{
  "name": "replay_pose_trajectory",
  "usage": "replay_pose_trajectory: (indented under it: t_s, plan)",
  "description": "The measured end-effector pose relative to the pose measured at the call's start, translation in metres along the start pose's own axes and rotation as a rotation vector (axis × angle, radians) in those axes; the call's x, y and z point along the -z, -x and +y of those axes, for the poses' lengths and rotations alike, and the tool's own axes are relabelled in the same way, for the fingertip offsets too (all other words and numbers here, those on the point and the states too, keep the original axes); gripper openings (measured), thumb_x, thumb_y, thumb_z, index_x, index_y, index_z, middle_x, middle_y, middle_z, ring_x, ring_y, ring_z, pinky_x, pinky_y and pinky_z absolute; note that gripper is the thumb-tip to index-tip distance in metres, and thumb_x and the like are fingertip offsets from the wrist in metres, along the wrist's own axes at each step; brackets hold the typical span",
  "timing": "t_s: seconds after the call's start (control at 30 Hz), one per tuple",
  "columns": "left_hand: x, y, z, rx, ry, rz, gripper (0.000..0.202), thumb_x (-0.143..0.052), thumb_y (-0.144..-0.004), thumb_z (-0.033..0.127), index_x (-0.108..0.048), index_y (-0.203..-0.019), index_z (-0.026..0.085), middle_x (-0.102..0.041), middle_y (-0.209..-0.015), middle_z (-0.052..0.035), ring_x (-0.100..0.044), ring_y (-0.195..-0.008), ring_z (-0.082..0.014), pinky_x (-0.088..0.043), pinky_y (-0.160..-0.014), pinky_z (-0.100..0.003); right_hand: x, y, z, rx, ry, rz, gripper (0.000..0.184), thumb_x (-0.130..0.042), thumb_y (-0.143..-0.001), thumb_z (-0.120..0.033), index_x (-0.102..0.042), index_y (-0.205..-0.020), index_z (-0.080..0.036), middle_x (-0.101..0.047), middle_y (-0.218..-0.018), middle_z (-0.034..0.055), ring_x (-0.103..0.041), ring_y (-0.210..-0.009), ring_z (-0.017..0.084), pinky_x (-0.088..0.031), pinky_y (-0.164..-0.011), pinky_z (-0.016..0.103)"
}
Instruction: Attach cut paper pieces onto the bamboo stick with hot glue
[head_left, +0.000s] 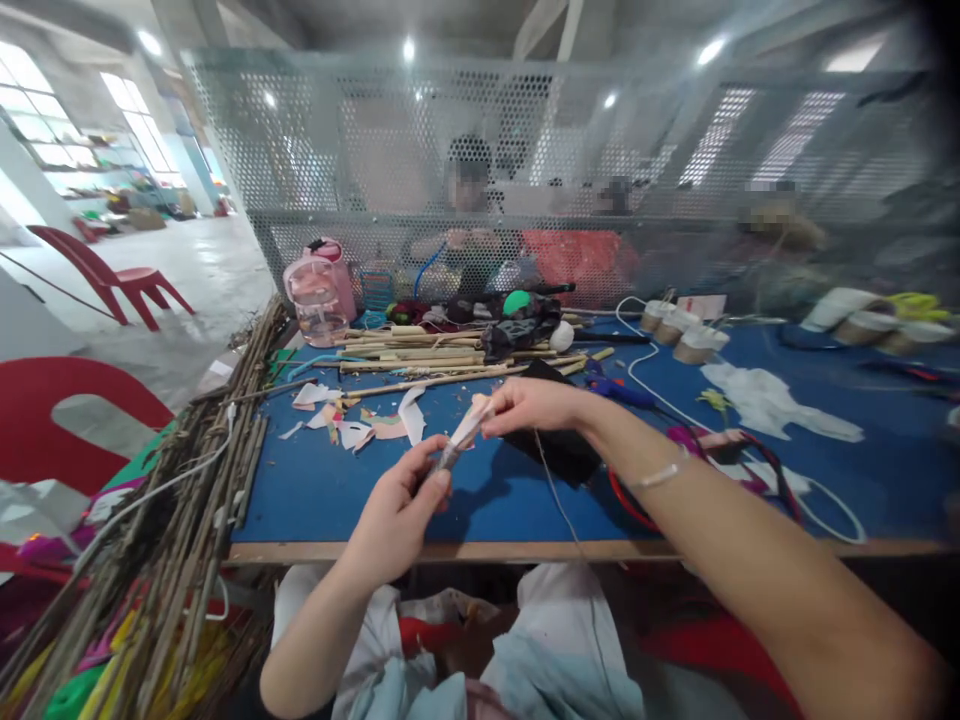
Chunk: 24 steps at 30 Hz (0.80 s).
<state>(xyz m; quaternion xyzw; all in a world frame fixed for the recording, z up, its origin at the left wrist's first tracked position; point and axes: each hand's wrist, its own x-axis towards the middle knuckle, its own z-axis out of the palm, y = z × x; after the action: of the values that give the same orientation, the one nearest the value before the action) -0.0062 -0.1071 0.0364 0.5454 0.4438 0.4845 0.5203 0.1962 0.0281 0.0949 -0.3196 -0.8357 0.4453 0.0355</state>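
Observation:
Above the front part of the blue table, both hands hold one short, slim piece (466, 428), pale pinkish-white at its upper end and greyish lower down. It tilts up to the right; its exact kind cannot be made out. My left hand (401, 505) pinches the lower end between thumb and fingers. The fingertips of my right hand (536, 405) close on the upper end. A thin cord (559, 490) hangs below my right hand, down across the table edge to my lap. Behind that hand lies a black cloth-like piece (555, 450). Torn paper scraps (386, 425) lie beyond my left hand.
Cut sticks (412, 355) lie across the back of the blue table (322, 510). Long twigs (202, 470) line its left side. A pink-lidded jug (321, 300), a blue glue gun (622, 388), rolls (697, 343) and white cloth (780, 400) surround the workspace. A perforated metal screen (390, 150) stands behind.

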Motion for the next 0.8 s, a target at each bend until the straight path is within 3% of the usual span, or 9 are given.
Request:
replay_pose_trajectory:
  t_s: [0.13,0.27,0.47,0.57,0.7,0.8]
  plan:
    - [0.004,-0.012,0.0,0.037,0.087,0.001,0.042,-0.052,-0.083,0.042,-0.048,-0.117,0.018,-0.037,-0.063,0.0058,-0.032,-0.051,-0.0054,-0.027,-0.045,-0.016,-0.041,0.033,-0.024,0.186,0.14,0.229,0.027,-0.055,-0.081,-0.033,-0.071,-0.083,-0.011,-0.067,-0.073,0.0041,-0.056,-0.065,0.012,-0.04,-0.062,0.022]
    - [-0.008,-0.021,-0.002,0.155,0.16,-0.168,0.047,-0.055,-0.079,0.048,-0.048,-0.113,0.016,-0.036,-0.059,0.0074,-0.028,-0.045,-0.0037,-0.02,-0.04,-0.015,-0.062,0.055,-0.051,0.373,0.364,0.34,0.021,-0.05,-0.086,-0.022,-0.069,-0.082,-0.015,-0.067,-0.076,0.0054,-0.057,-0.067,0.012,-0.039,-0.064,0.022]
    - [-0.026,-0.019,-0.013,0.217,0.176,-0.292,0.042,-0.054,-0.079,0.05,-0.052,-0.104,0.017,-0.035,-0.057,0.0078,-0.025,-0.042,-0.0025,-0.018,-0.038,-0.015,-0.05,0.052,-0.06,0.371,0.788,0.376,0.023,-0.046,-0.085,-0.019,-0.067,-0.075,-0.016,-0.065,-0.072,0.0044,-0.055,-0.066,0.014,-0.032,-0.056,0.025]
    - [-0.032,-0.015,-0.019,0.254,0.202,-0.328,0.041,-0.053,-0.08,0.049,-0.052,-0.106,0.017,-0.035,-0.057,0.0082,-0.023,-0.041,-0.0019,-0.016,-0.037,-0.015,-0.038,0.042,-0.059,0.321,0.962,0.317,0.02,-0.05,-0.082,-0.018,-0.067,-0.072,-0.017,-0.065,-0.072,0.0036,-0.054,-0.065,0.014,-0.025,-0.051,0.026]
    - [-0.035,-0.01,-0.023,0.329,0.244,-0.32,0.045,-0.055,-0.08,0.048,-0.049,-0.114,0.019,-0.036,-0.057,0.0082,-0.022,-0.04,-0.0017,-0.015,-0.037,-0.015,-0.029,0.03,-0.057,0.247,1.014,0.29,0.023,-0.05,-0.083,-0.024,-0.07,-0.073,-0.018,-0.067,-0.074,0.0039,-0.055,-0.069,0.014,-0.024,-0.052,0.025]
    - [-0.035,-0.009,-0.023,0.346,0.263,-0.325,0.042,-0.056,-0.079,0.047,-0.051,-0.11,0.019,-0.037,-0.057,0.0079,-0.022,-0.041,-0.002,-0.014,-0.037,-0.015,-0.03,0.027,-0.055,0.247,1.008,0.305,0.023,-0.05,-0.083,-0.025,-0.071,-0.075,-0.019,-0.067,-0.074,0.0029,-0.055,-0.069,0.013,-0.023,-0.052,0.024]
